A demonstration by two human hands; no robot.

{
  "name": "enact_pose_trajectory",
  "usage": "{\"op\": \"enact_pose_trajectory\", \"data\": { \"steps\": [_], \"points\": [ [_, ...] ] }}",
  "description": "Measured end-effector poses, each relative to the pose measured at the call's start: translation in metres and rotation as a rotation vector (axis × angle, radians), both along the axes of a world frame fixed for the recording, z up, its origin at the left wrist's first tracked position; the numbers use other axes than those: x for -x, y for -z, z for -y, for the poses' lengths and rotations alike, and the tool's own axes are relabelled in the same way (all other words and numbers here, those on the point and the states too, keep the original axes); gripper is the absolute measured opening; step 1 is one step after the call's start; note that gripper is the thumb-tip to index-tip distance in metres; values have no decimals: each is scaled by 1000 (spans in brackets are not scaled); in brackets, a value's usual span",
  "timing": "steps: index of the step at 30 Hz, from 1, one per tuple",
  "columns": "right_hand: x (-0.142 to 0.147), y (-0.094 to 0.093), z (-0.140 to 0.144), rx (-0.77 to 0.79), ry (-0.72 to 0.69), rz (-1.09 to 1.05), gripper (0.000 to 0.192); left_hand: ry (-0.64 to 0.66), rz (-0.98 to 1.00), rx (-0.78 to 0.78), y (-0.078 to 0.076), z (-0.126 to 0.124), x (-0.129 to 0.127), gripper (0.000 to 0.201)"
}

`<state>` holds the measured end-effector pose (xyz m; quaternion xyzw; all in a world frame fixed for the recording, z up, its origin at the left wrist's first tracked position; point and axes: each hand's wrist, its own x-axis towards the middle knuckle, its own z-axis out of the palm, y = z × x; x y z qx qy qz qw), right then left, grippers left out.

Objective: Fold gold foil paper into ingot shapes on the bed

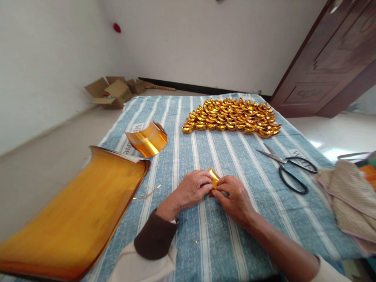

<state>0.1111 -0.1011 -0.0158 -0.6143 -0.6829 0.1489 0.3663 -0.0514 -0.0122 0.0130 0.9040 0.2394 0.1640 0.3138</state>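
Note:
Between both hands is a small folded piece of gold foil paper (214, 177), low over the striped cloth. My left hand (196, 184) pinches its left side, with thumb and fingers closed. On the other side, my right hand (233, 194) grips the same piece between thumb and forefinger. The fingers hide much of its lower part. Farther up the table sit several rows of folded gold paper ingots (232, 117). A curled stack of gold foil strips (149, 141) lies to the left, and a large stack of gold sheets (79, 207) is nearer me.
Open scissors with black handles (293, 168) lie on the right of the striped cloth (182, 156). A beige folded cloth (349, 192) rests at the right edge. Thin gold scraps (151, 192) lie by the sheets. Cardboard boxes (117, 93) stand on the floor behind; a brown door (326, 62) is right.

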Motion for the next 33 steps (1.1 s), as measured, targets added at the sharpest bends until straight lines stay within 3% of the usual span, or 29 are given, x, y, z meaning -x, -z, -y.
{"op": "enact_pose_trajectory", "data": {
  "steps": [10, 14, 19, 29, 33],
  "points": [
    [-2, 0, 4, 10, -55, -36, 10, -24, -13, 68, -2, -1, 5, 38],
    [-1, 1, 7, -16, -69, -1, 11, -4, -24, 45, -2, 0, 5, 33],
    [1, -2, 12, -59, -98, 37, 15, 28, 19, 45, 1, 0, 5, 5],
    [1, 0, 10, -21, -62, -1, 11, -3, 26, 6, 5, 2, 4, 21],
    [-1, 3, 7, 23, -36, -55, 17, -2, 20, 13, 5, 2, 4, 21]
  ]
}}
